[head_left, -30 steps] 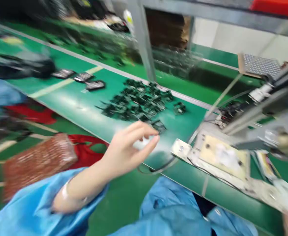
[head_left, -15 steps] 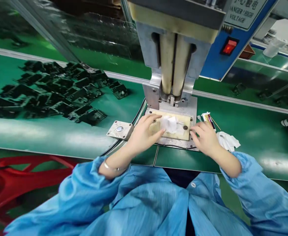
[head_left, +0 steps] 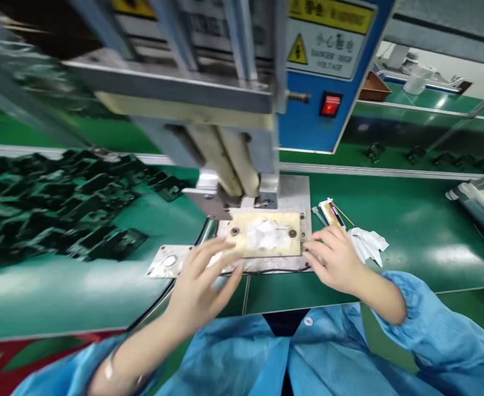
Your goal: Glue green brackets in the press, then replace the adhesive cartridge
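Under the press head [head_left: 225, 159] lies a cream fixture block [head_left: 242, 251] with two dark bolts. A crumpled white piece, like tissue or thin film, [head_left: 267, 234] rests on its middle. My left hand [head_left: 204, 280] hovers at the block's lower left corner, fingers spread, with nothing visible in it; it is slightly blurred. At the block's right end is my right hand [head_left: 335, 258], its fingers loosely bent and apart, their tips close to the base plate [head_left: 295, 192]. I see nothing held there. A metal box with a round button [head_left: 170, 260] sits left of my left hand.
Many black parts [head_left: 72, 209] are heaped on the green bench [head_left: 411, 220] at left. Right of the fixture lie a small tube [head_left: 331, 213], a thin stick and a white cloth [head_left: 368, 245]. A blue machine cabinet [head_left: 308, 121] with a lit red switch [head_left: 330, 104] stands behind.
My left hand has drawn back from over the block, toward the lower left. My right hand stays by the block's right end. The camera view has shifted.
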A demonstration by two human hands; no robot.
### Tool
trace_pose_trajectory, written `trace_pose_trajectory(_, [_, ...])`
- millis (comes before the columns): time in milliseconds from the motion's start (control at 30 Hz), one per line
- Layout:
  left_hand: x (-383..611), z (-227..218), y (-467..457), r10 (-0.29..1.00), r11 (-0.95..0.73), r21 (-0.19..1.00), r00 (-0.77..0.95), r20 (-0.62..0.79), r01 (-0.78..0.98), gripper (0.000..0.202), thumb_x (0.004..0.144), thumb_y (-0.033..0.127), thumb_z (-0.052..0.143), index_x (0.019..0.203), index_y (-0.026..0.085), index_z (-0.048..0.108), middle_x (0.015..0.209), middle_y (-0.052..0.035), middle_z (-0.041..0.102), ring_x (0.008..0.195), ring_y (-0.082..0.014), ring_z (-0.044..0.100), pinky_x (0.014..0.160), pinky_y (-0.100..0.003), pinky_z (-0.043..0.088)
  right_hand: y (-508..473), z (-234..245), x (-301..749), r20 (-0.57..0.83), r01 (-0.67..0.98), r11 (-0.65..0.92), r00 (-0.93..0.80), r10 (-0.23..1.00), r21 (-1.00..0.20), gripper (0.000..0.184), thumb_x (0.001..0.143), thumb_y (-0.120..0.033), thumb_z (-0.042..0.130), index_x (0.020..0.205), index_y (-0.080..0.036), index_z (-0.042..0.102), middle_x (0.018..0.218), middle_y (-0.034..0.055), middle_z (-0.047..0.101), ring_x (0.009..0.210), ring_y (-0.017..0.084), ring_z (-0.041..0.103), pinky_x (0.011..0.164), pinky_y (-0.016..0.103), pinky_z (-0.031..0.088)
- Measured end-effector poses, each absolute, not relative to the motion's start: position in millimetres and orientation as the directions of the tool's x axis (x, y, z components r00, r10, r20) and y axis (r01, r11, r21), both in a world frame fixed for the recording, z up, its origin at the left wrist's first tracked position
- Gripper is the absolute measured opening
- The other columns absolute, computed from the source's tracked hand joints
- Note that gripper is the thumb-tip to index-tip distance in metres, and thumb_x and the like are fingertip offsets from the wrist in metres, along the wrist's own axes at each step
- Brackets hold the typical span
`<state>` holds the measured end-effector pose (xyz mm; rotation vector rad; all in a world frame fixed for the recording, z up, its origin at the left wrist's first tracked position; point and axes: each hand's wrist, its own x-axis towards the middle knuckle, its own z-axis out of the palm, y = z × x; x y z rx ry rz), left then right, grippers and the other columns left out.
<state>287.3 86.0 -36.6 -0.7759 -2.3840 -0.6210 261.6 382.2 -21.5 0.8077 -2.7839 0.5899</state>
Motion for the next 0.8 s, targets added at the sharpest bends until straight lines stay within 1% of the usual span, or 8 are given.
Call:
trace_pose_trajectory(67, [304.6, -31.5, 92.2, 0.462, 0.629, 0.270, -0.630, 0.625, 0.729, 0.024, 0.085, 0.005, 0.064, 0.103, 0.020, 0.062, 0.100, -0.0096, 0.067, 0.096, -0.0252, 0.066, 0.084, -0.039, 0.055, 418.5, -18.0, 260.0, 0.171, -0.357, 0.888, -0.932, -0.319, -0.291, 0.020, 0.094, -0.027, 0.055, 0.089, -0.021, 0.074, 0.096, 0.0069, 0.071, 0.094, 0.024, 0.059, 0.090, 0.039, 0.043])
trace_pose_trajectory(167, [316.3, -32.3, 110.9, 0.476, 0.515, 0.380, -0.625, 0.619, 0.768, 0.021, 0.086, 0.003, 0.063, 0.098, 0.020, 0.063, 0.090, -0.0062, 0.070, 0.084, -0.0192, 0.069, 0.077, -0.031, 0.057, 453.6, -16.9, 229.5, 0.052, -0.069, 0.971, -0.997, -0.059, -0.230, 0.023, 0.094, -0.021, 0.050, 0.093, -0.019, 0.074, 0.099, 0.0096, 0.071, 0.096, 0.025, 0.062, 0.087, 0.038, 0.045])
trace_pose_trajectory(300, [305.2, -35.8, 139.6, 0.483, 0.466, 0.463, -0.655, 0.581, 0.754, 0.016, 0.089, 0.006, 0.061, 0.097, 0.020, 0.064, 0.088, -0.0049, 0.071, 0.077, -0.0158, 0.069, 0.071, -0.027, 0.056, 448.0, -17.2, 170.1, -0.210, 0.155, 0.976, -0.970, 0.122, -0.152, 0.025, 0.092, -0.039, 0.061, 0.100, -0.018, 0.073, 0.095, 0.0102, 0.072, 0.088, 0.025, 0.067, 0.072, 0.033, 0.049])
trace_pose_trajectory(400, [291.4, -29.1, 153.7, 0.520, 0.430, 0.522, -0.675, 0.524, 0.736, 0.015, 0.089, 0.007, 0.061, 0.094, 0.020, 0.065, 0.086, -0.0041, 0.071, 0.078, -0.0152, 0.069, 0.072, -0.026, 0.057, 426.3, -15.2, 142.7, -0.384, 0.171, 0.976, -0.917, 0.109, -0.133, 0.038, 0.090, -0.051, 0.067, 0.097, -0.014, 0.072, 0.090, 0.0106, 0.071, 0.080, 0.022, 0.068, 0.070, 0.033, 0.052])
trace_pose_trajectory(500, [282.8, -17.3, 163.4, 0.532, 0.407, 0.618, -0.724, 0.438, 0.673, 0.013, 0.090, 0.011, 0.060, 0.090, 0.020, 0.068, 0.083, -0.0036, 0.071, 0.077, -0.0148, 0.070, 0.070, -0.024, 0.057, 413.0, -13.2, 133.9, -0.477, 0.168, 0.975, -0.875, 0.081, -0.143, 0.043, 0.094, -0.055, 0.063, 0.102, -0.014, 0.069, 0.091, 0.0073, 0.071, 0.078, 0.018, 0.068, 0.074, 0.034, 0.055])
trace_pose_trajectory(633, [276.2, -10.7, 180.1, 0.473, 0.430, 0.749, -0.833, 0.288, 0.504, 0.015, 0.092, 0.020, 0.058, 0.082, 0.021, 0.069, 0.080, -0.0045, 0.072, 0.074, -0.0166, 0.069, 0.067, -0.027, 0.057, 407.2, -14.3, 133.5, -0.501, 0.174, 0.968, -0.863, 0.063, -0.179, 0.039, 0.096, -0.053, 0.062, 0.102, -0.014, 0.068, 0.096, 0.0070, 0.070, 0.085, 0.019, 0.068, 0.079, 0.036, 0.056])
trace_pose_trajectory(733, [272.4, -17.6, 198.1, 0.351, 0.388, 0.875, -0.924, 0.151, 0.290, 0.016, 0.089, 0.030, 0.061, 0.079, 0.022, 0.070, 0.080, -0.0054, 0.071, 0.073, -0.0193, 0.068, 0.068, -0.032, 0.058, 407.0, -15.4, 132.6, -0.499, 0.180, 0.954, -0.866, 0.038, -0.240, 0.036, 0.094, -0.050, 0.065, 0.097, -0.014, 0.068, 0.090, 0.0060, 0.070, 0.080, 0.017, 0.068, 0.077, 0.034, 0.056])
trace_pose_trajectory(800, [271.6, -25.4, 209.7, 0.269, 0.328, 0.931, -0.961, 0.068, 0.158, 0.017, 0.089, 0.036, 0.062, 0.084, 0.022, 0.070, 0.082, -0.0061, 0.072, 0.075, -0.0204, 0.070, 0.070, -0.034, 0.061, 410.6, -12.8, 134.1, -0.466, 0.185, 0.940, -0.884, 0.032, -0.286, 0.034, 0.092, -0.047, 0.068, 0.094, -0.013, 0.069, 0.088, 0.0065, 0.070, 0.078, 0.018, 0.068, 0.073, 0.033, 0.054])
